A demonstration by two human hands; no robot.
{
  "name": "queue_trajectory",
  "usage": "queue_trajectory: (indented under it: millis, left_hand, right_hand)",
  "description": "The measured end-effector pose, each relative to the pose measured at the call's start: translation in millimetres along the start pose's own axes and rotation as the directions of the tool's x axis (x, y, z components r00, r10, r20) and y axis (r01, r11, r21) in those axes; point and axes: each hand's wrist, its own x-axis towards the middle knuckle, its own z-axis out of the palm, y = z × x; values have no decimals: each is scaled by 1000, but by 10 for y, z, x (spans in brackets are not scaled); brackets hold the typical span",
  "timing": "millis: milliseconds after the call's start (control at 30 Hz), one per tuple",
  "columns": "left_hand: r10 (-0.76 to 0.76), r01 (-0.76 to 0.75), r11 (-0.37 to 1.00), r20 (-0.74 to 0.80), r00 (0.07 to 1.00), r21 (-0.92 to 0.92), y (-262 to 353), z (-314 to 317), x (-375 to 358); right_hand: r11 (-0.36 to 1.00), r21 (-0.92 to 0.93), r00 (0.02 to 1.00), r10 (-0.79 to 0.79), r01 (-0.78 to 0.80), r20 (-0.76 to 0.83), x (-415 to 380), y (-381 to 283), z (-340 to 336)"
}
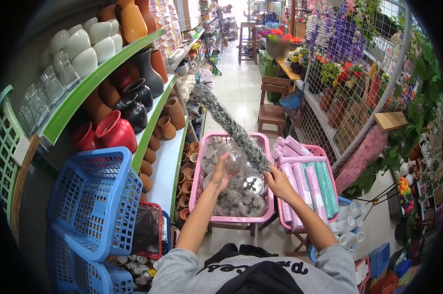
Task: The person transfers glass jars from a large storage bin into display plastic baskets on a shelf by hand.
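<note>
My right hand (280, 184) is closed round the lower end of a fluffy grey duster (229, 126), which slants up and to the left over a pink basket (269, 206). In my left hand (221, 172) is a clear round container (231, 156), held above the basket with the fingers curved against its side. More clear rounded containers (228, 202), some with dark and silvery patches, fill the basket beneath both hands. The duster passes in front of part of them.
A second pink basket (333, 182) of wrapped pink and teal rolls (304, 186) stands at the right. Blue baskets (91, 196) are stacked at the left, beside shelves of pots and white bowls (76, 44). A wooden chair (272, 112) stands ahead, next to a wire rack (349, 88).
</note>
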Motion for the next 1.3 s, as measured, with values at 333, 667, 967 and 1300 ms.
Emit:
queue_trajectory:
  millis: [333, 667, 967, 1300]
  left_hand:
    - [-170, 48, 778, -137, 976, -627, 46, 121, 7]
    - [-191, 53, 750, -139, 972, -659, 114, 211, -24]
    - [-139, 9, 849, -207, 968, -528, 55, 211, -34]
    - [-176, 61, 795, -133, 975, -603, 96, 231, -85]
  right_hand:
    - [995, 65, 990, 84, -77, -118, -118, 3, 126]
    - [988, -151, 983, -14, -14, -184, 74, 289, 151]
    - [951, -294, 984, -136, 98, -111, -3, 85, 143]
    - [943, -329, 994, -79, 50, -75, 25, 59, 35]
